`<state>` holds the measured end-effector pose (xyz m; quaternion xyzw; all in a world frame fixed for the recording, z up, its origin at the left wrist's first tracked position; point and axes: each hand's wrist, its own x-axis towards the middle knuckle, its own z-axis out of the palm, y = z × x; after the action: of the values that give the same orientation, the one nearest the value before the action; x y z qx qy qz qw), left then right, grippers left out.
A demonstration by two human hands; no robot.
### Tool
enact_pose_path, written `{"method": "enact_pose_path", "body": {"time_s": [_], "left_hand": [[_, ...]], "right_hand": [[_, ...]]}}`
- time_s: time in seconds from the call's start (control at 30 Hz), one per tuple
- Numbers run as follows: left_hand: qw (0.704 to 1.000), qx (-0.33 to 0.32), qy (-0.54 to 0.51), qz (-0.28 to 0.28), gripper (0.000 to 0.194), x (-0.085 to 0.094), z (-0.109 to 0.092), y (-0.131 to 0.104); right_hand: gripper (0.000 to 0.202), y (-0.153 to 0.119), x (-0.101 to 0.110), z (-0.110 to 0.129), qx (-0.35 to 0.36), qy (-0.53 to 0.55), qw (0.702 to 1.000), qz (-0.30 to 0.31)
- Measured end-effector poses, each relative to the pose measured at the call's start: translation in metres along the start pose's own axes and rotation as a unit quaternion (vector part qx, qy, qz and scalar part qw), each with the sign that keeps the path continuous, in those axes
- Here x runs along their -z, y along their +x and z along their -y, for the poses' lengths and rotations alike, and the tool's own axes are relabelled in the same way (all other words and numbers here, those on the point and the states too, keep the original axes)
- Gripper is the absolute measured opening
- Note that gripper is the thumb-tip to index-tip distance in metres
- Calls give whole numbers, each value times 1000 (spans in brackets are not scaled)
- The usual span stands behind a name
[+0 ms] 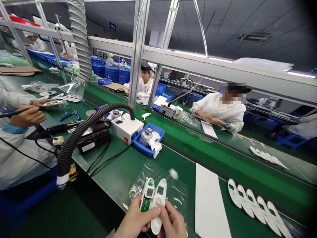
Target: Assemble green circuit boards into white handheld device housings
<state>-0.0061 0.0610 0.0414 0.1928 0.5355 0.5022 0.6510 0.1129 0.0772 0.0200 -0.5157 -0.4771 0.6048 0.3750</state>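
Closed around a white plastic housing half (149, 183), my left hand (135, 218) is low in the middle of the view. A green circuit board (145, 205) and a small square screen sit inside that half. My right hand (174, 220) pinches a long white cover (161, 189) with a square window, right beside the housing half; my left thumb also presses on the cover. Beneath both hands lies a clear plastic bag (182, 195) on the green bench. A small crumpled translucent piece (173, 174) rests on the bag.
To the right are a white board (209, 198) and a row of several white covers (260, 206). Ahead stand a blue tray (150, 152) with a bottle and cloth, and a white box (127, 127) with a black hose (81, 127). A co-worker's hands (31, 115) work at left.
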Motion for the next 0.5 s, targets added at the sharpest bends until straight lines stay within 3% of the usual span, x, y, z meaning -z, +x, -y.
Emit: {"method": "enact_pose_path", "body": {"time_s": [0.07,0.17,0.23,0.3,0.4,0.5], "left_hand": [[1000,1,17,-7,60,2,4,-1],[999,-9,34,-6,52,6,6,0],[998,-20,53,6,43,7,7,0],[996,-37,79,20,36,7,9,1],[991,-59,114,24,29,6,12,1],[989,-68,130,21,26,5,14,1]], "right_hand": [[50,-1,3,1,39,-40,998,-37],[31,-1,15,14,204,-133,964,-105],[16,0,20,25,320,-211,920,-85],[12,0,18,34,396,-284,873,-34],[13,-1,8,42,434,-361,825,8],[13,-2,-1,43,453,-402,796,7]]}}
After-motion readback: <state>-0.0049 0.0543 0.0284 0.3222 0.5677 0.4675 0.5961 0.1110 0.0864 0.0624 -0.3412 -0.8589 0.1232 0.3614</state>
